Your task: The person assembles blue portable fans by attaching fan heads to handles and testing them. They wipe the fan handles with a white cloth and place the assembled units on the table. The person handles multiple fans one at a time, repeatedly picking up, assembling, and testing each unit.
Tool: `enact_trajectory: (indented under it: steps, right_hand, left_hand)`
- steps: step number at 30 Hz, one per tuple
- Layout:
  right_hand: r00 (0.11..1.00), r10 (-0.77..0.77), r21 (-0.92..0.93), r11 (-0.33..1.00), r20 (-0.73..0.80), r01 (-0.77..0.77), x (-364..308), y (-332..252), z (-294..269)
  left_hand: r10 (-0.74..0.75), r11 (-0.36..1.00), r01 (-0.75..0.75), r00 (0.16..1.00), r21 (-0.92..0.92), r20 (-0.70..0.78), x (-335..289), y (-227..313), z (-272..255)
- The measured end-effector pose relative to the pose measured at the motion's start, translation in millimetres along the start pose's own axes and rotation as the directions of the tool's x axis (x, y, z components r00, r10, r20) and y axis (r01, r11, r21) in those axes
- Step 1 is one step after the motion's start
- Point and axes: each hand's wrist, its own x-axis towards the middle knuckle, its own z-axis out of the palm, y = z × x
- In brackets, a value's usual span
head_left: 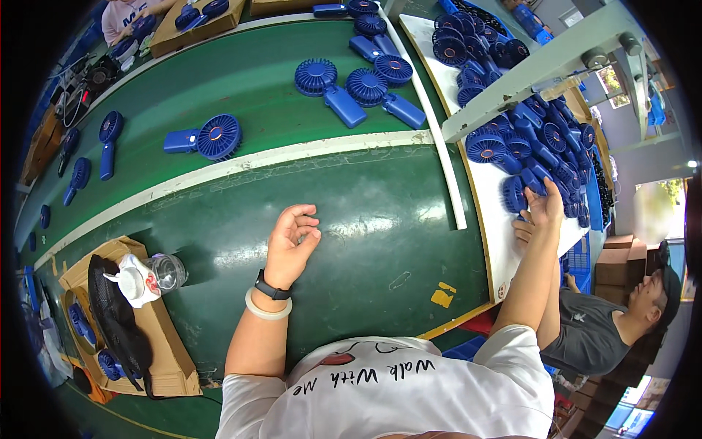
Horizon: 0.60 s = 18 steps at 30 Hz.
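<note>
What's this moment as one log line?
left hand: empty, over green table | right hand: at blue fan, grip unclear | fan pile: on white surface

The shirt is white, the wristband black.

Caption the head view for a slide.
Right hand at a pile of blue fans, left hand empty over a green table.

White T-shirt, camera wearer's chest: dark handwritten-style lettering, upside down | pale shirt of co-worker, upper left: large dark-blue letters | white board, near corner: small round mark, illegible | blue fans: hub markings too small to read
</note>
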Motion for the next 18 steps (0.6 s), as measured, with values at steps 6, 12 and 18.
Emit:
enact_trajectory:
  steps: [6,12,18]
  right_hand:
    - [0.932,-0.363,-0.162,0.919,0.003,0.359,-42,18,20]
    - [0.848,-0.295,-0.320,0.831,0.440,0.455,-99,79,98]
    - [0.580,-0.168,-0.439,0.498,0.797,0.748,-99,169,193]
  left_hand:
    - [-0.007,1.000,0.007,1.000,0.000,-0.013,0,-1,0]
    - [0.009,0.998,-0.008,1.000,0.062,-0.019,0,-1,-1]
    - [0.004,0.996,-0.001,0.999,0.091,-0.033,-1,-2,-3]
